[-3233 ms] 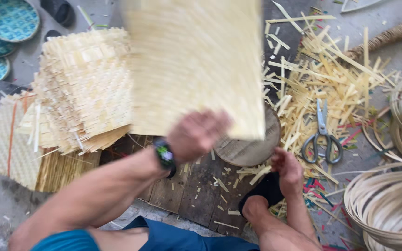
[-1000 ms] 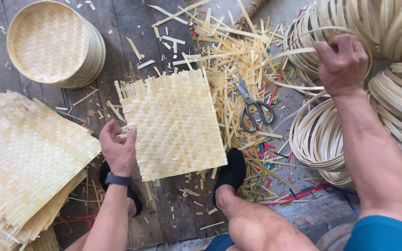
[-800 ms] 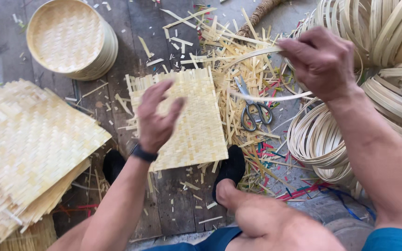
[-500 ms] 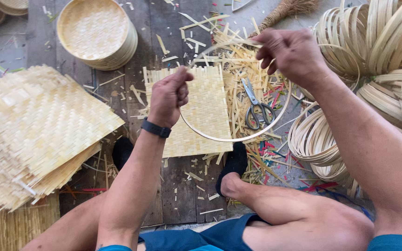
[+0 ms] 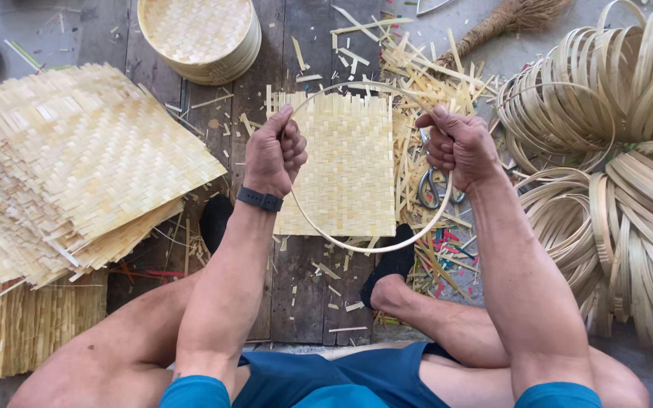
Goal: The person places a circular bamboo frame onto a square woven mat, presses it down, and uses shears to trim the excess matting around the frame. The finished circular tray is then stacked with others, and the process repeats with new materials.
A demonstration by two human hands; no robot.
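Note:
I hold a thin pale bamboo hoop [image 5: 357, 248] with both hands over a square woven bamboo mat [image 5: 349, 162] lying on the dark wooden boards. My left hand [image 5: 273, 151], with a dark watch on its wrist, grips the hoop's left side. My right hand [image 5: 459, 147] grips its right side. The hoop hangs level above the mat, roughly centred on it. My two feet in dark socks rest at the mat's near corners.
A stack of woven mats [image 5: 69, 166] lies at left. Round woven trays [image 5: 199, 34] are stacked at the top. Scissors [image 5: 434, 185] lie among bamboo scraps [image 5: 425, 75] right of the mat. Piles of bamboo hoops [image 5: 629, 151] fill the right side.
The mat went from held up to lying flat on the boards. My right hand took a hoop from the right pile and brought it over the mat; my left hand then gripped it too.

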